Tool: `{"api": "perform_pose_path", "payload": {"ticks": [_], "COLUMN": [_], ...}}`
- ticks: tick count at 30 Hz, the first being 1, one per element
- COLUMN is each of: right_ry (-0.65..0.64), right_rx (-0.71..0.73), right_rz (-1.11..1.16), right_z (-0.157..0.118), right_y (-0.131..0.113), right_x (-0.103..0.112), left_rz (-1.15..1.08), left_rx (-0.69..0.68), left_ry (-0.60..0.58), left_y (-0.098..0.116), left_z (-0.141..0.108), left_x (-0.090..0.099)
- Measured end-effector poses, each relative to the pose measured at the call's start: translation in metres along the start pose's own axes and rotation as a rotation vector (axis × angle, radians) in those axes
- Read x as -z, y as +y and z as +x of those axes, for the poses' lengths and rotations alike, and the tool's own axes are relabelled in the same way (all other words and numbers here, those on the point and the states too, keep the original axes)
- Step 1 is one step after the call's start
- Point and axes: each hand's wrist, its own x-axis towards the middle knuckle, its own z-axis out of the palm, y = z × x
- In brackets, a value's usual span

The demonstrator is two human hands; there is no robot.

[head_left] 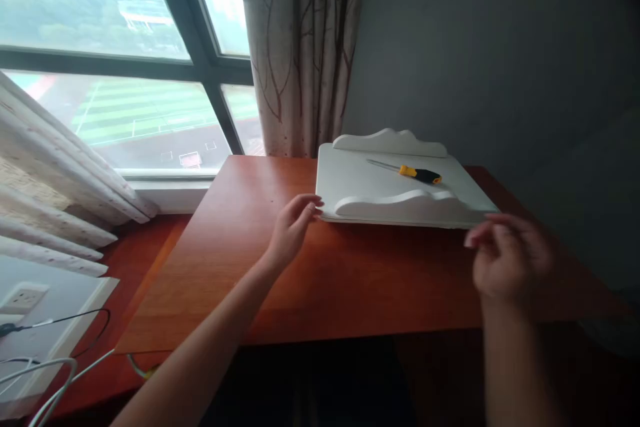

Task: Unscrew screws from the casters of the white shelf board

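Note:
A white board (360,177) with two wavy-edged raised strips lies on the far part of a reddish-brown table. On it rests a screwdriver (420,175) with a yellow and black handle, its shaft pointing left. My left hand (295,223) is at the board's front left corner, thumb and fingers closed on the edge. Close to the front right corner is my right hand (507,253), its fingers bent and smeared by motion. Whether it touches the board cannot be made out.
The wooden table (240,267) ends against a grey wall (475,47). A patterned curtain (305,47) hangs behind it, with a window at the left. Cables (60,380) and a wall socket (24,298) are at the lower left.

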Motion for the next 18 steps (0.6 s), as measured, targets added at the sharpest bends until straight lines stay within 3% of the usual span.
{"api": "perform_pose_path", "payload": {"ticks": [2, 5, 7, 12, 18], "right_ry": [0.194, 0.115, 0.017, -0.053, -0.086], "right_rx": [0.021, -0.166, -0.337, -0.472, -0.418], "right_rz": [-0.187, -0.355, -0.448, -0.440, -0.463], "right_z": [0.050, 0.108, 0.127, 0.135, 0.134], "right_y": [0.021, 0.060, 0.084, 0.119, 0.128], "right_x": [0.034, 0.068, 0.078, 0.080, 0.075], "left_rz": [0.138, 0.224, 0.278, 0.366, 0.483], "left_rx": [-0.007, 0.048, 0.092, 0.119, 0.102], "left_ry": [0.098, 0.143, 0.126, 0.088, 0.052], "left_y": [0.000, -0.009, -0.017, -0.025, -0.017], "left_z": [0.030, 0.071, 0.090, 0.108, 0.109], "left_x": [0.009, 0.015, 0.015, 0.008, 0.011]}}
